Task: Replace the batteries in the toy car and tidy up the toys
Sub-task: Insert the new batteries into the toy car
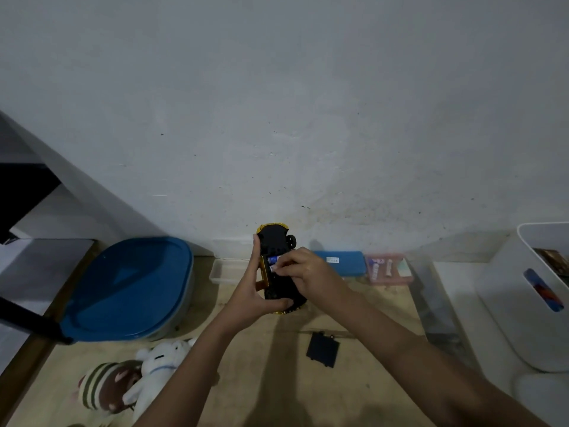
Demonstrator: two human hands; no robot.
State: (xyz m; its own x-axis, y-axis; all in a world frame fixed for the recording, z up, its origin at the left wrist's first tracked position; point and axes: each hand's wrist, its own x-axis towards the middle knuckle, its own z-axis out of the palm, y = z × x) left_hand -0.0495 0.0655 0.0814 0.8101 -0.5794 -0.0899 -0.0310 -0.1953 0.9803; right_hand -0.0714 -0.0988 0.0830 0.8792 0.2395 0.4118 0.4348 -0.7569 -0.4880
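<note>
Black-bottomed yellow toy car (275, 245): being held underside up above the tan worktop (264, 359), its open compartment showing blue-labelled batteries (273, 260). Left hand (257, 291): fingers being wrapped around the car's side and near end. Right hand (303, 272): fingertips being pressed onto the batteries. Flat black battery cover (322, 349): lying apart on the worktop, nearer the person. Blue-lidded tub (129, 288) and white plush toy (160, 362): lying to the left.

Holding upturned toy car (275, 245) in left hand (251, 295), right hand (303, 272) pinching at batteries (273, 262); battery cover (322, 349) lying at five o'clock on worktop (271, 374).
</note>
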